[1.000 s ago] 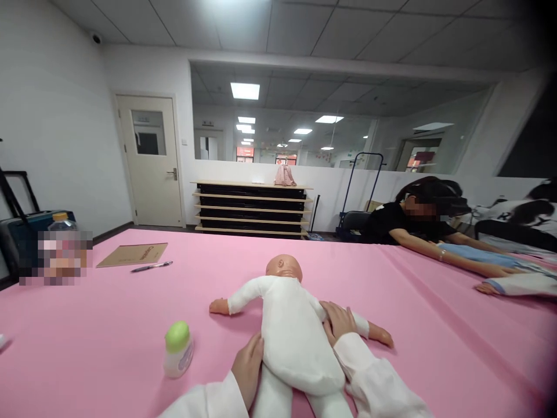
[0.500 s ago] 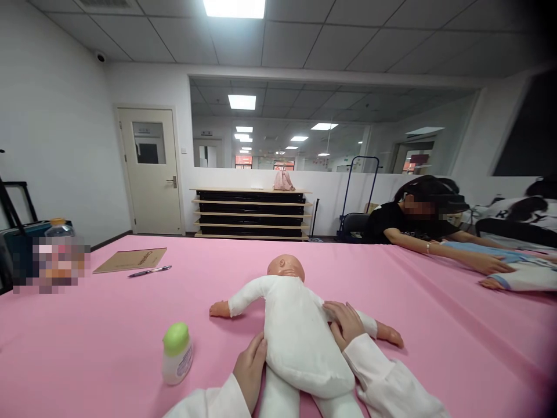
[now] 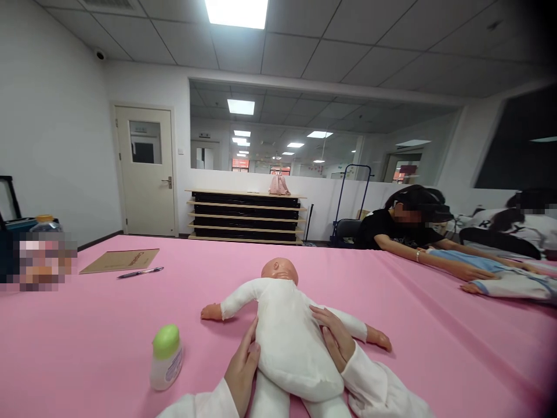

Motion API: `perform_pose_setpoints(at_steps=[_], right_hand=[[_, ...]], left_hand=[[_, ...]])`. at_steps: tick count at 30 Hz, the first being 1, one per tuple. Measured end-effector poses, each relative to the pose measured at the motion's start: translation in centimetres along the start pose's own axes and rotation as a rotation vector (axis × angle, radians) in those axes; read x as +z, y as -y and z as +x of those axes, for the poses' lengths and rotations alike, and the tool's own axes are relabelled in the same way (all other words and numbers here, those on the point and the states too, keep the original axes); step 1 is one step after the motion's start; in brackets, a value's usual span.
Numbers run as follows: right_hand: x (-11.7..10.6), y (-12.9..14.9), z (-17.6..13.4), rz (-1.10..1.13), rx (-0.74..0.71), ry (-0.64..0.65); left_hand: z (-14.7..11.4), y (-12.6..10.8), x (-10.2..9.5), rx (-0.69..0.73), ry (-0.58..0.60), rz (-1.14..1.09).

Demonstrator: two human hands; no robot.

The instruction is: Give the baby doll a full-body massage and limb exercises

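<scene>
A baby doll (image 3: 293, 339) with a white cloth body lies on the pink-covered table (image 3: 108, 319), its arms spread and its head at the far end. The flat fingers of my left hand (image 3: 242, 363) rest along the left side of its torso. On the opposite side, my right hand (image 3: 334, 335) lies on the torso with fingers stretched out, just below the doll's right-hand arm. Neither hand is closed around the body. To the left of the doll stands a small bottle with a green cap (image 3: 166, 357), upright and untouched.
A brown notebook (image 3: 119, 261) and a pen (image 3: 140, 273) lie at the far left. At the right, another person (image 3: 402, 232) in a headset reaches over a doll in white and blue clothes (image 3: 500, 278). Shelves (image 3: 246, 216) stand against the back wall.
My left hand has slid a little up along the doll's side, its fingers straighter. My right hand stays against the torso. The whole view has shifted slightly.
</scene>
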State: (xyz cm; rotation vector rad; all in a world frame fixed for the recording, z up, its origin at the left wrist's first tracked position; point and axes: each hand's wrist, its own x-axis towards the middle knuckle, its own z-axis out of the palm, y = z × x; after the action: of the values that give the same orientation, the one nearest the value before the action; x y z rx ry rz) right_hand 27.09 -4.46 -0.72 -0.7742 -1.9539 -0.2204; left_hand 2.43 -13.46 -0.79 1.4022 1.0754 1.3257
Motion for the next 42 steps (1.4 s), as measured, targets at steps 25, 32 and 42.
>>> perform_pose_setpoints(at_steps=[25, 32, 42], right_hand=[[-0.5, 1.6, 1.2, 0.019, 0.152, 0.082], [0.1, 0.9, 0.4, 0.226, 0.168, 0.109], [0.6, -0.6, -0.2, 0.282, 0.122, 0.101]], left_hand=[[-0.4, -0.8, 0.0, -0.039, -0.043, -0.014], [-0.6, -1.5, 0.0, -0.029, -0.050, -0.002], [-0.6, -1.4, 0.1, -0.067, -0.065, -0.074]])
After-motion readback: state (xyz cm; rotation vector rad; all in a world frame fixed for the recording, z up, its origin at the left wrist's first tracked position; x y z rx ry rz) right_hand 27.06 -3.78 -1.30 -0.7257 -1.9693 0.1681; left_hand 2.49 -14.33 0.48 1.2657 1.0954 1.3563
